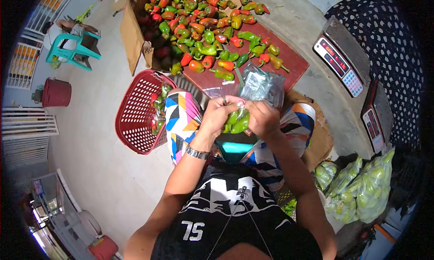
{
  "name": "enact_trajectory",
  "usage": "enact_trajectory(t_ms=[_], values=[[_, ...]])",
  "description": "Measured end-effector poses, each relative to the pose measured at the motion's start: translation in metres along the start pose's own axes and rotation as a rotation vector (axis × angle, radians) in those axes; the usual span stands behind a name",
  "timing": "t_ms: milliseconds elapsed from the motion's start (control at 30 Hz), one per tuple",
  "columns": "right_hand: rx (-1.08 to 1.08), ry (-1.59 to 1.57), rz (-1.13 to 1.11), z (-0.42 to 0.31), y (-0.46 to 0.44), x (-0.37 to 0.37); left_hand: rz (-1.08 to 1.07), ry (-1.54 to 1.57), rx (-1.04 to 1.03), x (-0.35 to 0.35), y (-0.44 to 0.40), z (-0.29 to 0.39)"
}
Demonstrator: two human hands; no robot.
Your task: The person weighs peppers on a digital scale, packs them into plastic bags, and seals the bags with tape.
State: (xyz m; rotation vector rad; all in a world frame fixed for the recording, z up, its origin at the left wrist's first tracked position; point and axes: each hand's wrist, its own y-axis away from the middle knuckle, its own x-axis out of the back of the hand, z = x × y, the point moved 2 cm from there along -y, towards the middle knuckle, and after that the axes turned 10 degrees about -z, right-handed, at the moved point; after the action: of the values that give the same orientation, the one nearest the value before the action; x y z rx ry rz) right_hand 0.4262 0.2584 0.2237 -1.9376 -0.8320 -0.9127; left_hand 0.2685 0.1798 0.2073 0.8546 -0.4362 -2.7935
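My left hand [219, 113] and my right hand [263, 117] meet over my lap, with closed fingers pinching the gathered top of a clear plastic bag. Green peppers [239, 124] show inside the bag, hanging just below the fingers. Beyond my hands lies a stack of clear plastic bags [262, 84] on the near edge of a red board [289, 56]. Loose red and green peppers [203, 34] are heaped across that board and into a cardboard box [134, 29]. Left of my knee, a red perforated basket [135, 120] holds bagged peppers [158, 108].
Two digital scales [339, 63] [373, 124] stand on the right ledge. Bags of green produce [361, 187] lie at lower right. A person [68, 29] is by a teal chair [68, 50] at upper left, near a red bucket [57, 93].
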Motion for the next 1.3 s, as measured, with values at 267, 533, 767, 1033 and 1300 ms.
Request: enact_trajectory(t_ms=[267, 533, 767, 1033, 1300], values=[[0.118, -0.228, -0.313, 0.007, -0.015, 0.019, -0.149, -0.500, -0.052, 0.010, 0.010, 0.017], [-0.380, -0.693, -0.495, 0.004, -0.013, 0.010, -0.070, -1.051, -0.406, -0.009, 0.030, 0.022], [-0.783, -1.259, -0.409, 0.004, 0.012, -0.012, -0.066, -0.904, -0.554, -0.014, 0.037, 0.015], [-0.689, -1.082, -0.388, -0.017, 0.011, 0.003, 0.022, -0.435, -0.115, -0.005, 0.042, -0.018], [-0.426, -0.526, -0.321, -0.025, 0.002, 0.037, -0.040, -0.520, -0.167, 0.013, 0.031, -0.011]])
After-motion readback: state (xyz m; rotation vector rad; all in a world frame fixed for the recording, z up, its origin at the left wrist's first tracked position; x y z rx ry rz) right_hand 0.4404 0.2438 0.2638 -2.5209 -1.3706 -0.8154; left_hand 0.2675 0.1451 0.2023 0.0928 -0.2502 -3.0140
